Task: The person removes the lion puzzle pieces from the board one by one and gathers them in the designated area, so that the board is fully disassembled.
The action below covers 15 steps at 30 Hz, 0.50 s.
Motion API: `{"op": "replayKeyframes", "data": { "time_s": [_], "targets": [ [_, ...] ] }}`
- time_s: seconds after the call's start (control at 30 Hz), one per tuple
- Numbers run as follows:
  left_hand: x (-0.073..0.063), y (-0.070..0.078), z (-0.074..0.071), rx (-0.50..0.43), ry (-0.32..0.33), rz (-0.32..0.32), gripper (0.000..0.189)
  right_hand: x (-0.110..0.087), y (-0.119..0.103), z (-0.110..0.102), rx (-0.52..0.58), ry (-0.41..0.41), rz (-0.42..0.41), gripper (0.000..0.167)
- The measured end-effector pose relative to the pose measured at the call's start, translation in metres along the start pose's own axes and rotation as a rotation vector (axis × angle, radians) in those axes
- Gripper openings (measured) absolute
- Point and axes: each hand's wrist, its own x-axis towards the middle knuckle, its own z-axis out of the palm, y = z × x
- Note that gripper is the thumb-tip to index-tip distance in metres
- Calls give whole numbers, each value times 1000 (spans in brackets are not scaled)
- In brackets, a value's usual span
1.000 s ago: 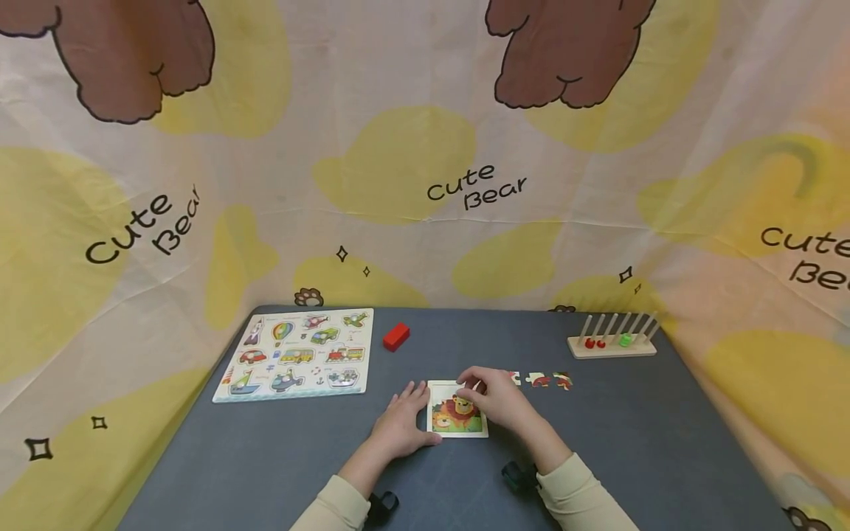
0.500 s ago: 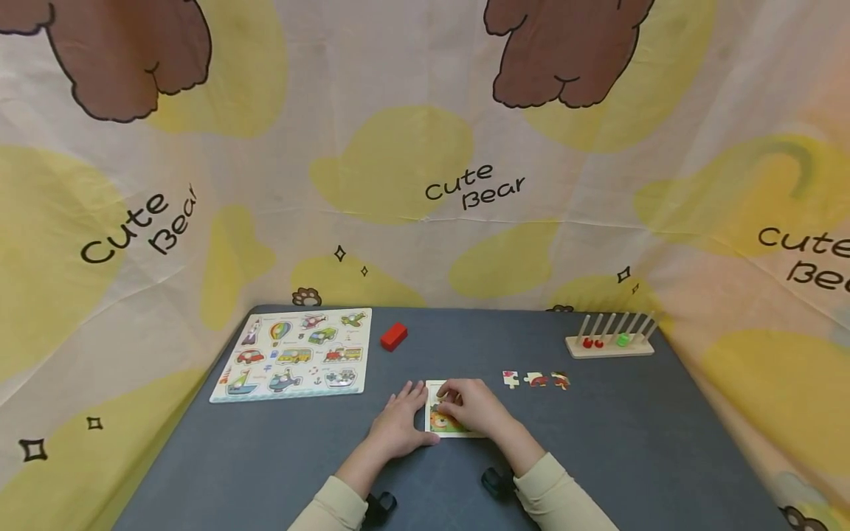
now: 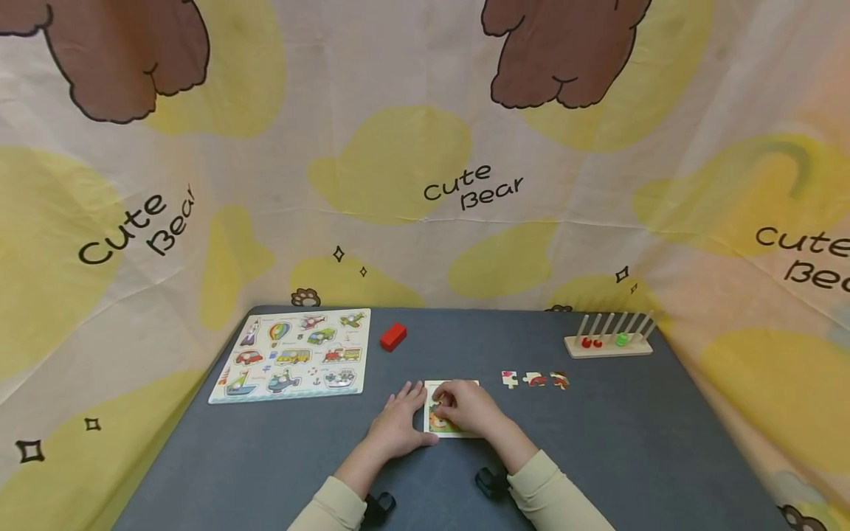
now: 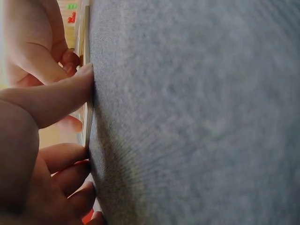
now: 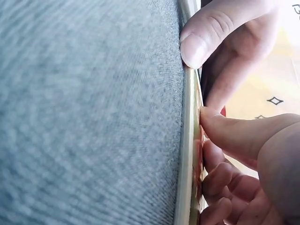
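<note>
A small framed jigsaw puzzle (image 3: 441, 426) with a lion picture lies flat in front of me. My left hand (image 3: 398, 423) rests beside it, fingers spread along its left edge and thumb at the near corner. The left wrist view has that thumb and the fingertips touching the frame's edge (image 4: 87, 123). Over the upper and right part of the picture is my right hand (image 3: 468, 407), thumb and fingers bent down onto it. In the right wrist view its thumb (image 5: 248, 136) touches the puzzle face; whether a piece lies between the fingers is hidden.
Three loose jigsaw pieces (image 3: 534, 379) lie in a row to the right of the puzzle. A vehicle picture board (image 3: 305, 369) is at the back left, near a red block (image 3: 394, 337). At the back right stands a wooden peg rack (image 3: 608, 348) with red and green beads.
My right hand has moved left and slightly down, from the puzzle's upper right to its upper left, and covers more of the lion. My left hand stays at the left edge.
</note>
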Motion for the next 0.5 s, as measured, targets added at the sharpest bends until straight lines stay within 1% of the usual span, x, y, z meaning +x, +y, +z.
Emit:
{"op": "replayKeyframes", "data": {
  "time_s": [0.17, 0.3, 0.4, 0.5],
  "targets": [
    [-1, -1, -1, 7, -11, 28, 88, -1, 0, 1, 27, -8, 16, 15],
    [-1, 0, -2, 26, 6, 48, 75, -1, 0, 1, 42, -14, 23, 16],
    [-1, 1, -1, 38, 29, 46, 66, 0, 0, 0, 47, -17, 34, 16],
    [1, 2, 1, 35, 49, 26, 64, 0, -1, 0, 55, -20, 42, 15]
  ]
}}
